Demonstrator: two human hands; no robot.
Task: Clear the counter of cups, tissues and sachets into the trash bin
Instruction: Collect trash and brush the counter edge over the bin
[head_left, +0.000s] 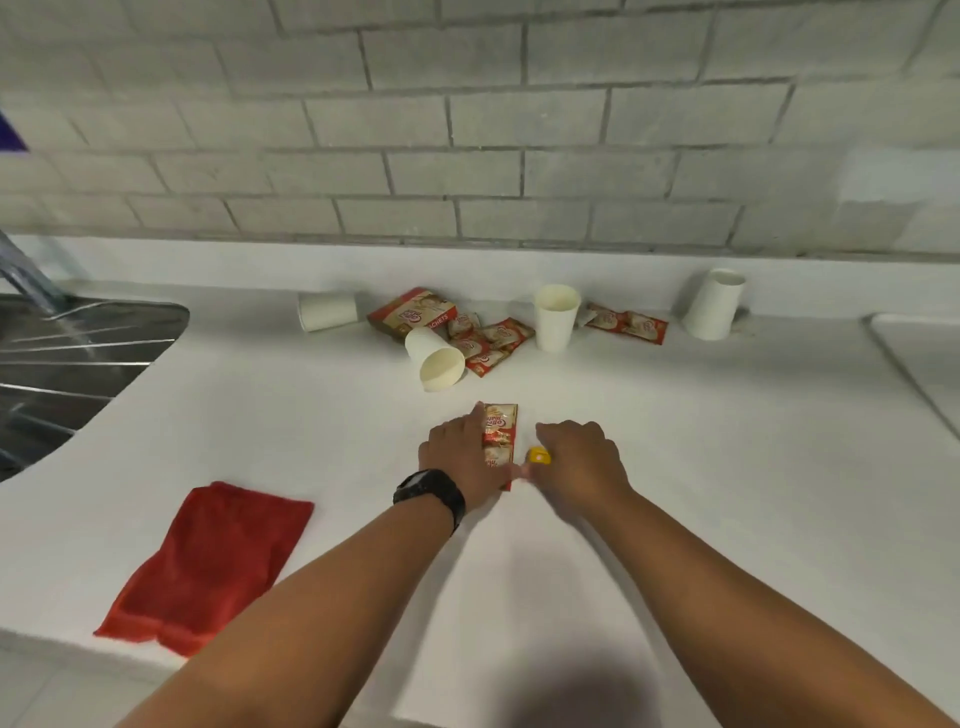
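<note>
My left hand (460, 457) pinches a red-and-cream sachet strip (498, 441) flat on the near tabletop (727, 441); my right hand (579, 460) curls over something yellow (539, 456), mostly hidden.

White counter (675, 467) bears cups (557, 317), sachets (491, 338), red cloth (208, 566).
</note>
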